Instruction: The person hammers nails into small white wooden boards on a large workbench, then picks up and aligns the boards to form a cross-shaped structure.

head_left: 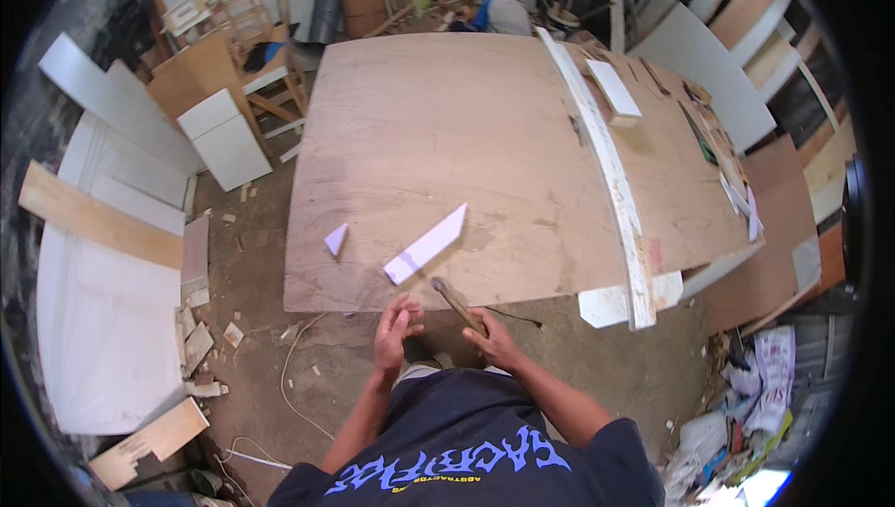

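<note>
My right hand (494, 337) grips a hammer (457, 304) by its wooden handle, its small head pointing up and left over the table's near edge. Just left of it, my left hand (396, 325) holds nothing, its fingers loosely apart. Beyond the hammer head lies a white board piece (426, 244) with one slanted end, flat on the wooden tabletop (438, 125). Farther left on the same surface sits a small white triangular offcut (337, 239).
A long white plank (606, 167) crosses the table's right side, overhanging the near edge. Another white block (613, 89) lies beyond it. Wood scraps (198, 347) litter the floor at left; bags (772, 372) pile up at lower right. A person (503, 11) is beyond the table.
</note>
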The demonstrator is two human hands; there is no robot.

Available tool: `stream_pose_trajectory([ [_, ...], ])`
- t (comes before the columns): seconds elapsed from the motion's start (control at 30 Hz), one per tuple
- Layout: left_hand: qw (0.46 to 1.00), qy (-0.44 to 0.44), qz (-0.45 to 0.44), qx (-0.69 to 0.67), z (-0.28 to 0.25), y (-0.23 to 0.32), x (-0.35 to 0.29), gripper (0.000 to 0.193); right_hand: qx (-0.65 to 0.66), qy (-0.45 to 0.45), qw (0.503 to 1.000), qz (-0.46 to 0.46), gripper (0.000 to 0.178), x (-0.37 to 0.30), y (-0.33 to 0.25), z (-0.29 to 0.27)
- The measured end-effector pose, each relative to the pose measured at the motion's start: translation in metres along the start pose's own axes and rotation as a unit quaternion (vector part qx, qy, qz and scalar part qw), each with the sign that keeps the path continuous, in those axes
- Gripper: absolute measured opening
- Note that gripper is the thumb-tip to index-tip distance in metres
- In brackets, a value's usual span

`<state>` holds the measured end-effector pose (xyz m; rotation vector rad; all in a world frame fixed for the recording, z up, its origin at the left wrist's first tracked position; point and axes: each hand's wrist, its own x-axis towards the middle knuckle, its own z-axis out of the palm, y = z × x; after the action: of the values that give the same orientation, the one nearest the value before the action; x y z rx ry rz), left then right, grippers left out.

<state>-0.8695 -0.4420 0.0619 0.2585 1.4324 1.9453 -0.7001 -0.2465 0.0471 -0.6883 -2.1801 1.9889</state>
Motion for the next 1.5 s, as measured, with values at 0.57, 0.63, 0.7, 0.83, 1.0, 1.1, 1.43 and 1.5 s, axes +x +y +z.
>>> stream_pose_trajectory([
  [0.57, 0.971, -0.149, -0.142, 0.118, 0.314, -0.209, -0.09, 0.03, -0.083, 0.345, 0.931, 0.082, 0.036, -0.311, 0.091, -0.206],
  [0.63, 0.964, -0.193, -0.166, 0.081, 0.361, -0.23, -0.11, 0.03, -0.074, 0.391, 0.911, 0.108, 0.034, -0.347, 0.1, -0.236],
  [0.7, 0.952, -0.231, -0.19, 0.066, 0.41, -0.249, -0.124, 0.03, -0.064, 0.411, 0.9, 0.127, 0.034, -0.383, 0.109, -0.279],
  [0.83, 0.934, -0.305, -0.157, 0.097, 0.499, -0.291, -0.122, 0.026, -0.029, 0.48, 0.86, 0.172, 0.035, -0.431, 0.134, -0.367],
  [1.0, 0.929, -0.306, -0.179, 0.101, 0.622, -0.374, -0.11, 0.025, 0.033, 0.537, 0.815, 0.214, 0.035, -0.473, 0.183, -0.49],
  [1.1, 0.924, -0.303, -0.203, 0.114, 0.714, -0.418, -0.09, 0.022, 0.061, 0.583, 0.797, 0.148, 0.023, -0.49, 0.201, -0.565],
  [1.43, 0.919, -0.354, -0.137, 0.107, 1.009, -0.479, -0.027, 0.023, -0.005, 0.615, 0.774, 0.151, 0.026, -0.537, 0.252, -0.837],
  [1.5, 0.926, -0.337, -0.105, 0.134, 1.057, -0.497, -0.008, 0.022, -0.004, 0.622, 0.769, 0.149, 0.025, -0.534, 0.27, -0.898],
])
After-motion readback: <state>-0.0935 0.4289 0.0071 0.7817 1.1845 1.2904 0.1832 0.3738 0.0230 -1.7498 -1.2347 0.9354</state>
